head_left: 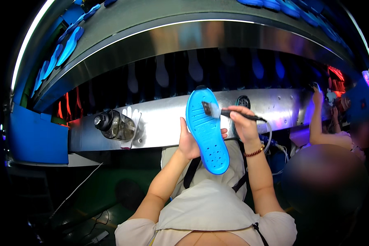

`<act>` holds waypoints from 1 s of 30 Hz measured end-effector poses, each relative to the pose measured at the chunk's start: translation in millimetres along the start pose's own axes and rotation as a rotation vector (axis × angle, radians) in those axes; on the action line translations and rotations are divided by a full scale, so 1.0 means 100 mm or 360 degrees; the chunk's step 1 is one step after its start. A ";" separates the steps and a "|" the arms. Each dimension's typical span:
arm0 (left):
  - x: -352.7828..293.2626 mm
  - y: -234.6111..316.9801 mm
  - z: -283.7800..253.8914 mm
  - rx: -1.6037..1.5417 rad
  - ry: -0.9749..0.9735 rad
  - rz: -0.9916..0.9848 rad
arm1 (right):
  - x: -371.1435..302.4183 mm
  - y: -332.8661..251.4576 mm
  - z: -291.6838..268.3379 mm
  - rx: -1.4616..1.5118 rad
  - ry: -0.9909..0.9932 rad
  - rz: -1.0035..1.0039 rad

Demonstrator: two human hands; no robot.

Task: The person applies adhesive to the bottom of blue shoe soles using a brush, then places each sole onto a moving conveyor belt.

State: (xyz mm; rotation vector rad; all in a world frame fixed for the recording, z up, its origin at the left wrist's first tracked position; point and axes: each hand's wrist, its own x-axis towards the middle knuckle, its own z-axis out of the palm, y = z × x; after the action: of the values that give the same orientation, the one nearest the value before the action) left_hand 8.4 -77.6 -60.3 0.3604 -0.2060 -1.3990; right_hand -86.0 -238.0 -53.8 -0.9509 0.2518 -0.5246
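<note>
Upright before me, a bright blue shoe sole (210, 141) shows a face with grooves and several small holes. My left hand (188, 143) grips it from behind, thumb along the left edge and fingertips showing at the right edge. In my right hand (245, 126) is a brush (226, 112) with a dark handle and a thin pale tube trailing from its end. Its bristles lie over the upper part of the sole, seemingly touching it. The fingers of this hand are closed round the handle.
A metal ledge (164, 119) runs across ahead, bearing a clear bottle (118, 126) with a black lid, a white glove (131, 115) and a dark sole-shaped item (243, 101). Above, a conveyor belt (184, 10) carries blue soles (69, 47). A co-worker's arm (316, 117) reaches in at right.
</note>
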 end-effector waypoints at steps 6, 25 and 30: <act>0.01 -0.11 -0.04 -0.0047 0.0150 0.0121 | 0.15 -0.07 0.25 -0.0700 -0.0078 -0.0244; -0.09 -0.01 0.21 0.0028 0.0149 0.0127 | -0.04 -0.45 0.47 -0.1066 -0.0338 -0.0612; -0.06 0.08 0.24 -0.0150 0.0228 0.0400 | -0.15 -0.52 0.49 -0.0880 -0.1045 -0.0391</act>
State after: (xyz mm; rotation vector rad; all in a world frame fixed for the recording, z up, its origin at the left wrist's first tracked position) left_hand 6.1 -73.5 -35.0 0.3426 -0.0648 -1.1264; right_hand -94.1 -219.7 16.2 -1.6497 -0.3374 -0.3405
